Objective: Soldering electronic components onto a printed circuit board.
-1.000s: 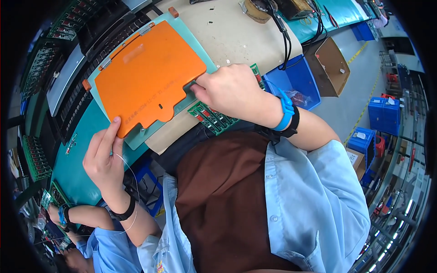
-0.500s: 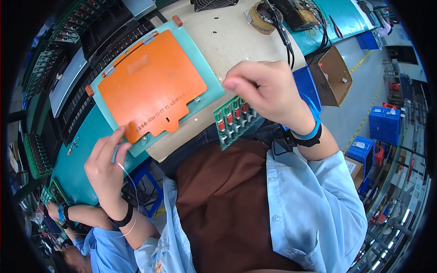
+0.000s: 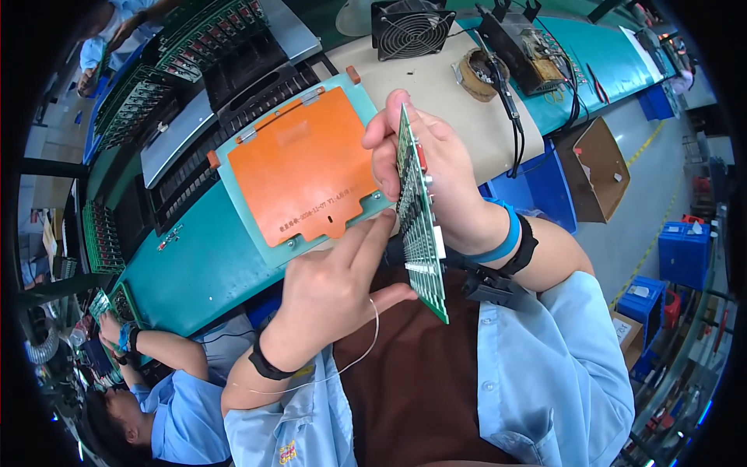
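"What are the materials like?"

"A smooth orange panel (image 3: 299, 167) with a stepped lower edge lies over a teal base (image 3: 274, 254), with metal hinges (image 3: 247, 137) along its far side. The beige sheet (image 3: 486, 132) looks matte."

"Anything around or in the way?"

"A black fan (image 3: 412, 31) with a ringed grille, a round brown holder (image 3: 468, 78) and, off the bench, a cardboard box (image 3: 595, 167). The right fingers cover a little of the panel's right edge."

"And the circuit board (image 3: 419, 233)?"

"Thin, green, seen nearly edge-on, crowded with small parts. It's raised in front of the body, right of the panel. The right hand (image 3: 440, 167) pinches its upper end; the left hand (image 3: 327, 284) has thumb and fingers spread at its lower side. Whether those grip, I can't tell."
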A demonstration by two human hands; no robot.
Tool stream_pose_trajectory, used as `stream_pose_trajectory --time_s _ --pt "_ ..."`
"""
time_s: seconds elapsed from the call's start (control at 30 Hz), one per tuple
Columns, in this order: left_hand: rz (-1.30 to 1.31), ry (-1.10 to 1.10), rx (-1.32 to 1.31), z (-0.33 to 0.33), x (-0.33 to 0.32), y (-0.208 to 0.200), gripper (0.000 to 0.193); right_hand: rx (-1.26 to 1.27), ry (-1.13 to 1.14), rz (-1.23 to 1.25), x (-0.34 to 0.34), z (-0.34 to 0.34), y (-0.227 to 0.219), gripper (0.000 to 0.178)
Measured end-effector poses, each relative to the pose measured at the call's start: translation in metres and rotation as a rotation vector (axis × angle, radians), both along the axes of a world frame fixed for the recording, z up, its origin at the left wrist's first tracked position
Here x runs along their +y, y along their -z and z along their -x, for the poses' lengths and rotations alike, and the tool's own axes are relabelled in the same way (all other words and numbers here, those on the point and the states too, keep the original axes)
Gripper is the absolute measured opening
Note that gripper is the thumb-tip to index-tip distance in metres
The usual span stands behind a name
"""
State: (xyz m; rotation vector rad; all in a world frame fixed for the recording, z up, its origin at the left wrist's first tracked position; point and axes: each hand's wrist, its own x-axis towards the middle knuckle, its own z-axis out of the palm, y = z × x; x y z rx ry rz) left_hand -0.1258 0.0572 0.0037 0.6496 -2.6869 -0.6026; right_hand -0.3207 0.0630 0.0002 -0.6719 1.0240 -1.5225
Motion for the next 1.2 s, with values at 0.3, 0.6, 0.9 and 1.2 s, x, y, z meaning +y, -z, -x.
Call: stream_pose_trajectory --time_s 0.3,0.6,0.9,1.2 --pt "0.094 -0.139 0.268 -0.039 -0.016 0.009 0.033 -0.218 -0.078 0.176 -0.005 0.024 0.016 0.047" --pt "0.278 -0.524 0.508 -0.064 -0.087 -0.06 0.02 -0.003 -0.072 0.183 -0.001 0.015 0.04 0.038" --pt "0.489 -0.545 0.6 -0.077 -0.225 -0.064 0.015 0.246 -0.055 0.22 0.008 0.039 0.059 0.03" --pt "0.484 -0.657 0.463 -0.042 -0.262 -0.036 0.016 0.366 0.087 0.196 0.013 0.061 0.078 0.029"
